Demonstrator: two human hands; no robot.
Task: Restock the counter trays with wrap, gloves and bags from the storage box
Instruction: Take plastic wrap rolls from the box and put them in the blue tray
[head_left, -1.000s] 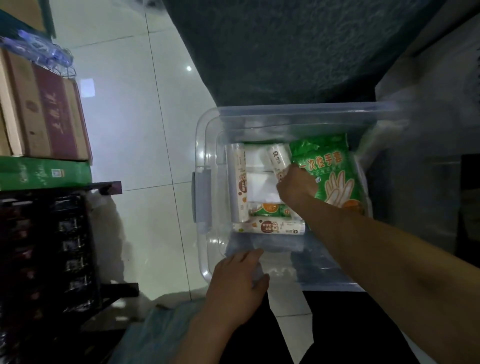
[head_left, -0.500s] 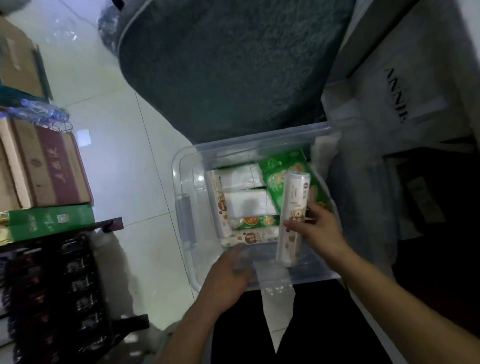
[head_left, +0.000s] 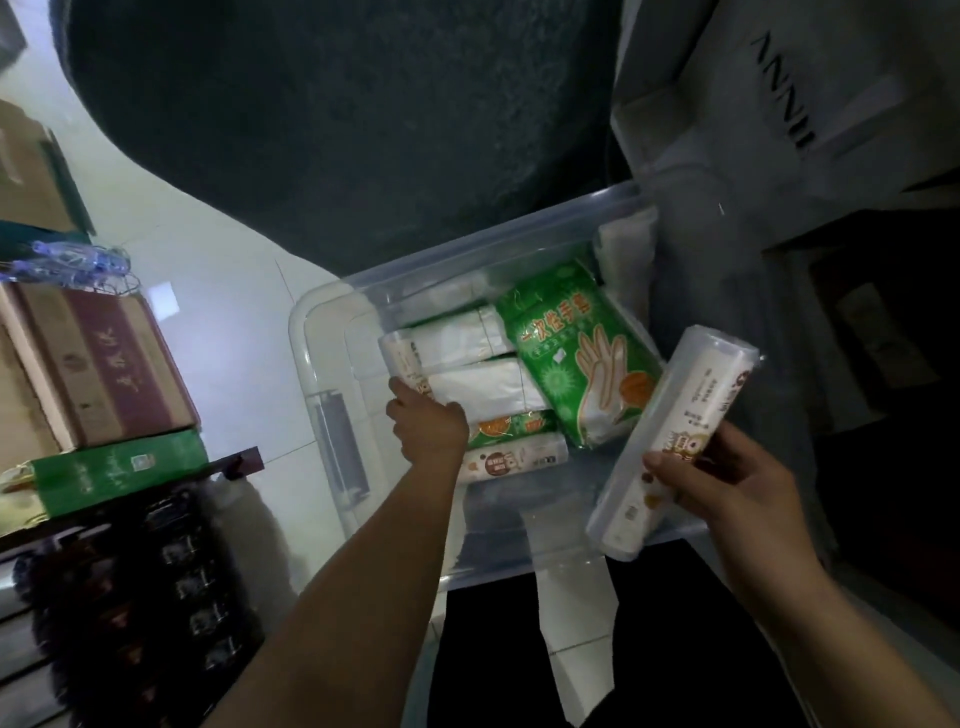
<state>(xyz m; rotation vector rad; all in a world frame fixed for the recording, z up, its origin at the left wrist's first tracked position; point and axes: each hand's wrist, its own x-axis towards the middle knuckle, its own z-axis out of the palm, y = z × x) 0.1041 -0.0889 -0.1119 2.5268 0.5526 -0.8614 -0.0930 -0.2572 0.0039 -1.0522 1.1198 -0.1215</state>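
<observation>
So our right hand gripped one wrap roll, while left hand, fingers curled, touched the next roll lying lengthwise in storage box.

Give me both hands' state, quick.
Left hand: reaching into the storage box, fingers on a white roll; grip unclear.
Right hand: closed on a wrap roll.

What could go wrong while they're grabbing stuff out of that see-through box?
The right hand grips the wrap roll only near its lower half, so its long upper end might tip or slip. The left hand is reaching for another roll at the box's left side; tugging it out could drag the white bag packs beside it out of place.
</observation>
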